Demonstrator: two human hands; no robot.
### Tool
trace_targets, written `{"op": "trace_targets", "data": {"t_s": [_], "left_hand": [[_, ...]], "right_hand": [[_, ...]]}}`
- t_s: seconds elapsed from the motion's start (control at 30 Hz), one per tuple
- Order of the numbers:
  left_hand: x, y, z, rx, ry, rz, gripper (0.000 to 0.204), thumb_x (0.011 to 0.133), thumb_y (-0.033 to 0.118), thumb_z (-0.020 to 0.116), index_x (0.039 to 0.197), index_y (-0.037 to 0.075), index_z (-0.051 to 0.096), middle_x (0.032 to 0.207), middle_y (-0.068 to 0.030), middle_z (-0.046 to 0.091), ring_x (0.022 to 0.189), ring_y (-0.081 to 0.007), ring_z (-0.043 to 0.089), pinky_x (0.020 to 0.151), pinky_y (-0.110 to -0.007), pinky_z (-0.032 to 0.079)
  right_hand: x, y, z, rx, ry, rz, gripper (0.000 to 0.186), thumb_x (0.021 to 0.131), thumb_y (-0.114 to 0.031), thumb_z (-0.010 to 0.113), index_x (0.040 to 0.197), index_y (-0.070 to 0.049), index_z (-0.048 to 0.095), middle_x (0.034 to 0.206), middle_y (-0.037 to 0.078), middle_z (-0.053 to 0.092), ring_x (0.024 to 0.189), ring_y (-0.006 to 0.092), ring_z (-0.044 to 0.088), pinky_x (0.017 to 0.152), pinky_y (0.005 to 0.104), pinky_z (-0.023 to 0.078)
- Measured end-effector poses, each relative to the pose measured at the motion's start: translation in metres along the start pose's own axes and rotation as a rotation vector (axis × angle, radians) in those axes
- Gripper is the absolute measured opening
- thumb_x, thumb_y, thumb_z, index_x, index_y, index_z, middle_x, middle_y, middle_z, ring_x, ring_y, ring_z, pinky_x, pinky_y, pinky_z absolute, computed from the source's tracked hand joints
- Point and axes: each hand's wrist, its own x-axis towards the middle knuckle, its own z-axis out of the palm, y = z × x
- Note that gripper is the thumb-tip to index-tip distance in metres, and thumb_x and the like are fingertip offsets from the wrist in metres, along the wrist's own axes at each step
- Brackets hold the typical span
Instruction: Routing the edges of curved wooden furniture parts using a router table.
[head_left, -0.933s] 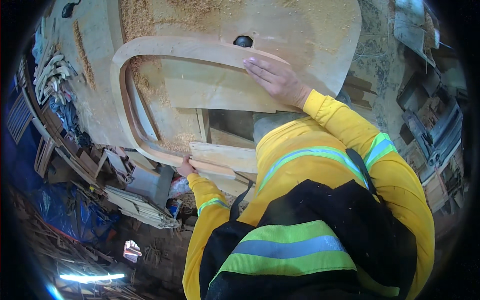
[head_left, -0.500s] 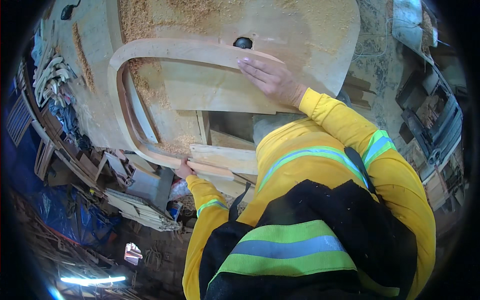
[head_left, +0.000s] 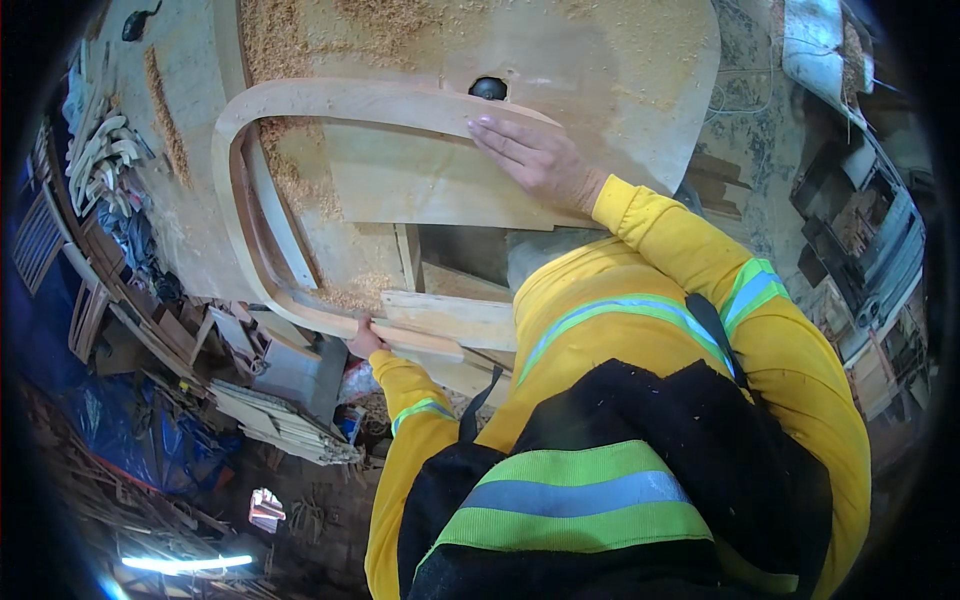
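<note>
While the right hand (head_left: 535, 160) lies with its fingers pressed together along the upper arm of the curved wooden frame (head_left: 340, 97), its thumb out of sight, the left hand (head_left: 366, 340) appears to pinch the lower arm, thumb on top. The frame spans the left and upper centre of the picture, over the shavings-strewn table (head_left: 640, 60). The step in hand looks like two-handed steadying or positioning; any next move calls for both arms to travel together, clear of the black knob (head_left: 488, 88) just beyond the upper arm.
</note>
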Motion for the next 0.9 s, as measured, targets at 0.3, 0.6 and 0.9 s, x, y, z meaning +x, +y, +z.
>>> {"op": "trace_targets", "data": {"t_s": [0.3, 0.6, 0.9], "left_hand": [[0.004, 0.005, 0.001, -0.04, -0.009, -0.023, 0.06, 0.064, -0.003, 0.078, 0.121, -0.011, 0.061, 0.118, -0.0199, 0.067, 0.095, -0.0311, 0.068, 0.082, -0.04, 0.06], [-0.003, 0.017, 0.003, -0.037, 0.004, -0.006, 0.055, 0.066, -0.005, 0.076, 0.118, -0.013, 0.062, 0.114, -0.0196, 0.069, 0.091, -0.03, 0.069, 0.08, -0.04, 0.061], [0.003, 0.022, 0.003, -0.062, 0.044, -0.005, 0.051, 0.063, -0.005, 0.077, 0.111, -0.015, 0.062, 0.108, -0.0211, 0.069, 0.087, -0.0311, 0.069, 0.076, -0.041, 0.061]], "right_hand": [[0.006, 0.0, 0.002, 0.047, 0.022, 0.01, 0.04, 0.084, -0.008, 0.056, 0.122, 0.002, 0.066, 0.135, 0.009, 0.063, 0.129, 0.022, 0.057, 0.105, 0.0328, 0.051], [0.014, -0.001, 0.007, 0.044, 0.04, 0.01, 0.04, 0.084, -0.007, 0.057, 0.122, 0.002, 0.066, 0.135, 0.01, 0.062, 0.128, 0.0221, 0.058, 0.105, 0.0329, 0.051], [0.021, -0.002, 0.011, 0.029, 0.051, 0.0, 0.039, 0.084, -0.006, 0.058, 0.121, 0.002, 0.067, 0.135, 0.009, 0.063, 0.128, 0.0217, 0.058, 0.106, 0.0319, 0.05]]}}
